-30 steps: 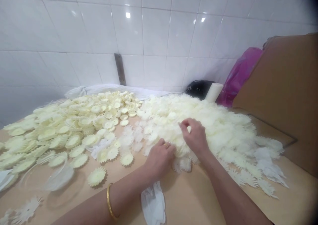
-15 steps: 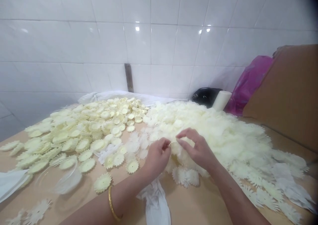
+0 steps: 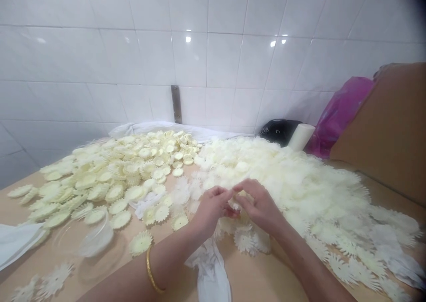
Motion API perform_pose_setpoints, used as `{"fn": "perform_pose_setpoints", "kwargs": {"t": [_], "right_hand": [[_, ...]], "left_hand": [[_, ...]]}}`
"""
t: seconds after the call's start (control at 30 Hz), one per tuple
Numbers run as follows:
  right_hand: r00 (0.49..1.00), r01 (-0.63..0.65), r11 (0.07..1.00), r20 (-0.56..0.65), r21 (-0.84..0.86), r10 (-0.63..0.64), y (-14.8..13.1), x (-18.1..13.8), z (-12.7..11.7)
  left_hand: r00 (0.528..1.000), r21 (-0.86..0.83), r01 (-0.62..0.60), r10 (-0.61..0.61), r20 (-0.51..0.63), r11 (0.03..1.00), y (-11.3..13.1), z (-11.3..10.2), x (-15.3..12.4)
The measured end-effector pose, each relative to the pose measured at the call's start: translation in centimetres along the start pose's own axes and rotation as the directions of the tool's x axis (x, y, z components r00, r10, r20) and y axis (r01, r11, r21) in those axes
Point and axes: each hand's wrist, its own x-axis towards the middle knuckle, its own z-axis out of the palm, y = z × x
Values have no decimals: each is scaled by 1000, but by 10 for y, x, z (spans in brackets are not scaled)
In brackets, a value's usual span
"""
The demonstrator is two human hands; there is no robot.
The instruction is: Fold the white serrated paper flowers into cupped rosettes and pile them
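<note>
My left hand (image 3: 213,208) and my right hand (image 3: 258,204) meet at the front edge of a heap of thin, pale, toothed-edge discs (image 3: 293,182). Both hands are closed, fingertips bent in toward each other. Between them shows part of a pale yellowish toothed disc, mostly hidden by the fingers. Just below the hands lies a small group of white toothed discs (image 3: 246,240). To the left spreads a pile of thicker cream discs with notched rims (image 3: 113,173). A crumpled white cloth (image 3: 211,271) lies under my left wrist.
A clear plastic bowl (image 3: 96,237) stands at the left, near a folded white sheet (image 3: 16,244). At the back right are a black bag (image 3: 278,131), a white roll (image 3: 301,137), a magenta plastic bag (image 3: 342,111) and a cardboard box (image 3: 386,129). A tiled wall (image 3: 219,57) rises behind.
My hands have come together; the fingertips that were slightly apart now meet. My right hand has moved a little left and down, its fingers more curled. The view has shifted slightly.
</note>
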Motion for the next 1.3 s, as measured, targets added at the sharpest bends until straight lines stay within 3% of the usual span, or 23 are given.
{"fn": "perform_pose_setpoints", "kwargs": {"t": [0.1,0.27,0.43,0.73,0.87,1.03,1.23,1.3], "right_hand": [[1000,1,1000,-5,-20,-2,0,0,3],[995,-43,998,-97,-55,38,6,-1,1],[996,-49,992,-80,-119,40,9,0,-5],[985,-51,998,-164,-36,44,7,0,-3],[988,-88,995,-124,45,93,2,0,-3],[993,-100,995,-65,15,101,0,0,3],[989,-116,992,-86,40,119,-5,-1,6],[988,-122,991,-93,47,126,-6,-1,5]], "left_hand": [[997,-63,36,-40,-66,997,-1,0,2],[977,-69,-14,-1,-212,998,2,-4,6],[965,-90,-18,-7,-264,996,12,-6,7],[985,-29,-12,7,-175,999,7,-5,7],[988,11,-55,56,-141,998,8,-4,4],[986,54,-131,135,-96,990,7,-1,0],[991,62,-128,125,49,990,-1,0,-2],[992,65,-125,123,39,990,-2,0,-2]]}}
